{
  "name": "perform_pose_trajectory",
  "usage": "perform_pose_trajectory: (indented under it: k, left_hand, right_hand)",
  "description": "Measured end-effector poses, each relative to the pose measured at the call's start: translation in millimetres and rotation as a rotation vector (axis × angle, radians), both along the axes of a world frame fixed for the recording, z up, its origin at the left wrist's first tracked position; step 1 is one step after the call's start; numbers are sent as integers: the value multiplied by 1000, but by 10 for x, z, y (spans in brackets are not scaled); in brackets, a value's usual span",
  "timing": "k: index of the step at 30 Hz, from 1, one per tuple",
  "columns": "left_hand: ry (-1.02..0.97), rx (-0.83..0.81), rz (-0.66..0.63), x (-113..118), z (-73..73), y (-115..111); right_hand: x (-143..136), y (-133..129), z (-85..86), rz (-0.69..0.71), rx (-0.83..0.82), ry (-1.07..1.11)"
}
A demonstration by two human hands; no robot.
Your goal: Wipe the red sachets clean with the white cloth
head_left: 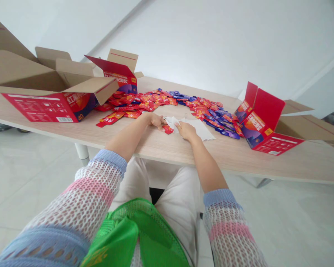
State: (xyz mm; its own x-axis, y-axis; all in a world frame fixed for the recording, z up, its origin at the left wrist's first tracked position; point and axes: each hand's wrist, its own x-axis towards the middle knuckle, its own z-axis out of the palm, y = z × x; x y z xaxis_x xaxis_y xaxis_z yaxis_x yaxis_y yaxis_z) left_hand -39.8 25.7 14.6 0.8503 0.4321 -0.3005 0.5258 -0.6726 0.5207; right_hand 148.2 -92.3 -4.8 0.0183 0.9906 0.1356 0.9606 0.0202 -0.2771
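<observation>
My left hand [156,121] is at the middle of the table, its fingers closed on the edge of a red sachet [167,129] that lies on the tabletop. A white cloth [197,127] is bunched in my right hand [187,131] and pressed against that sachet. The rest of the cloth spreads flat on the table beyond and to the right of the hand. Part of the sachet is hidden under the cloth and my left fingers. Behind both hands, red sachets [151,102] and purple sachets [225,131] lie heaped in an arc.
A large open carton [44,107] stands on the left of the table [122,139], with a smaller open red carton [122,79] behind it. Another open red carton [263,129] stands at the right, its flaps spread outward. A white wall [225,44] rises behind the table.
</observation>
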Motion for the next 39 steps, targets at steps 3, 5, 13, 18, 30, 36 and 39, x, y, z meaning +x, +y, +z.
perform_pose_trajectory:
  k: [3, 5, 13, 18, 30, 36, 39]
  left_hand:
    - [123, 10, -3, -25, 34, 58]
    - [137, 11, -5, -44, 57, 40]
    - [53, 43, 21, -154, 112, -155]
    - [122, 72, -17, -114, 148, -177]
    - [161, 212, -12, 95, 22, -192]
    - [121, 180, -42, 137, -46, -111]
    - [181, 167, 59, 121, -35, -104]
  right_hand:
    - [36, 29, 7, -98, 11, -43]
    - [60, 45, -12, -145, 26, -38]
    - [316, 20, -75, -228, 86, 94]
    - [406, -28, 1, -154, 314, 211]
    - [43, -43, -61, 350, -84, 164]
    - [102, -94, 12, 597, -123, 207]
    - [121, -124, 57, 684, -98, 302]
